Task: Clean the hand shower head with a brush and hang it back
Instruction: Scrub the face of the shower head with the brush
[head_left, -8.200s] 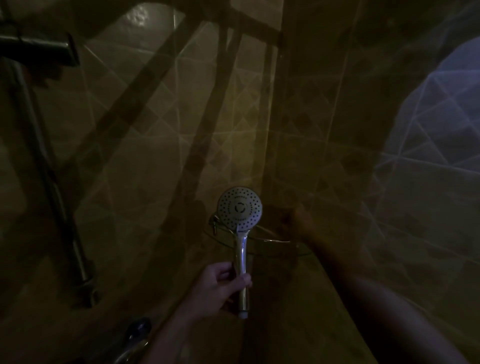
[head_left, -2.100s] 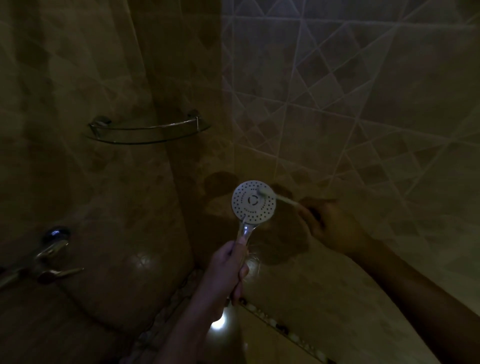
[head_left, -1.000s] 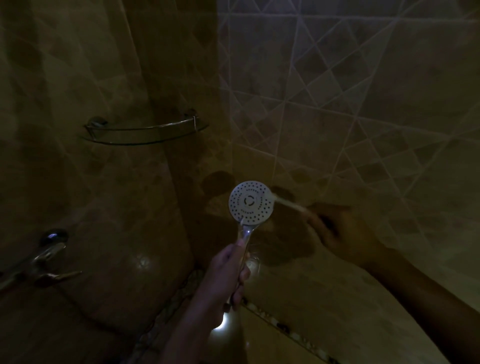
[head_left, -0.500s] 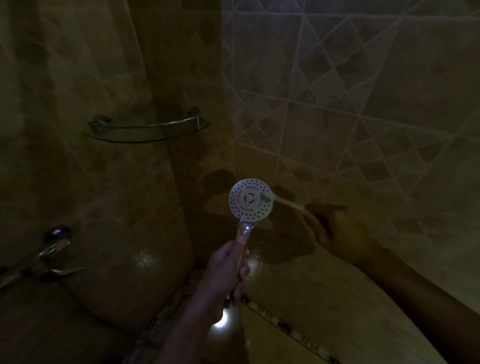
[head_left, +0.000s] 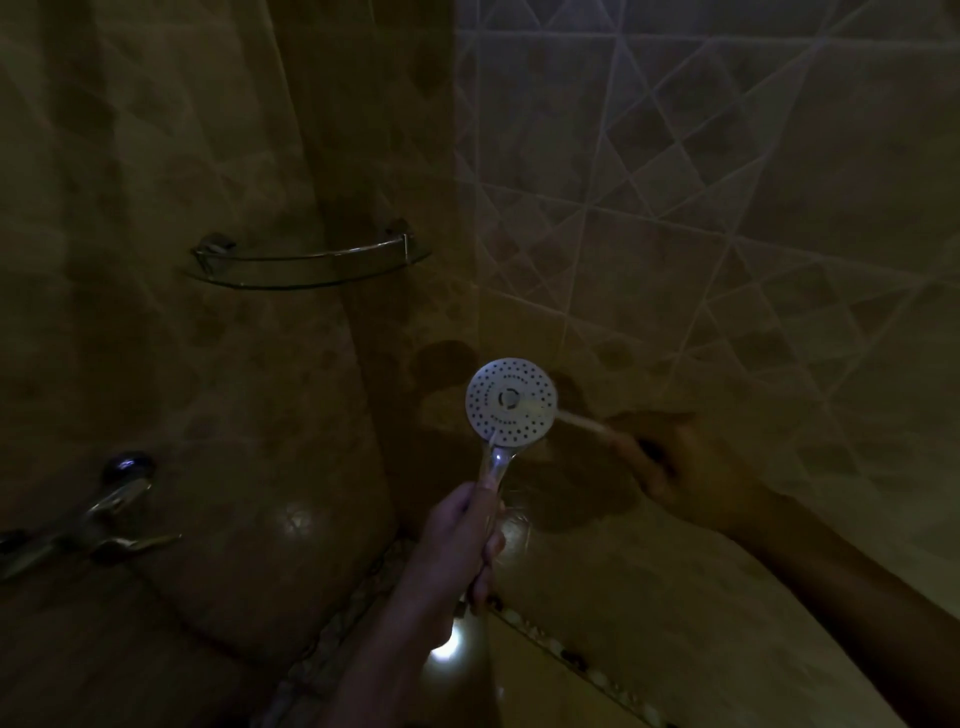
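Round white perforated shower head on chrome handle (head_left: 511, 404) stands upright, face twd camera, above left hand (head_left: 457, 540) gripping the handle. Thin pale brush (head_left: 576, 419) lies across, bristles on face's right side, pinched by right hand (head_left: 675, 462).

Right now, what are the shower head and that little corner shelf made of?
Shower head: the dotted face looks like pale matte plastic; the handle glints like chrome, maybe plated plastic. Corner shelf: its plate looks see-through, so probably glass, with a shiny metal rail.
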